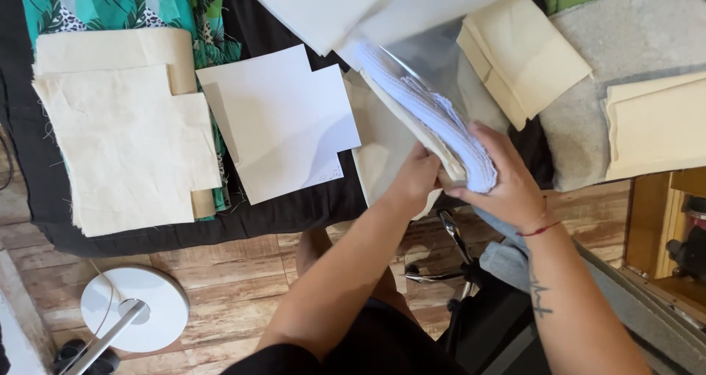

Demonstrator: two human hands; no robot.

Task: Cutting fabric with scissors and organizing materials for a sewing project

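Black cloth (294, 206) covers our worktable; our left hand (413, 178) and right hand (507, 184) both clasp a white fabric stack (434, 121), cream pieces (121, 147) far left.

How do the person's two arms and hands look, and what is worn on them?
Both forearms are bare, with no sleeves showing and no gloves. The right hand has a thin red string bracelet around its wrist, and a small dark line tattoo marks the right forearm below it. The left hand shows no ring, bracelet or watch.
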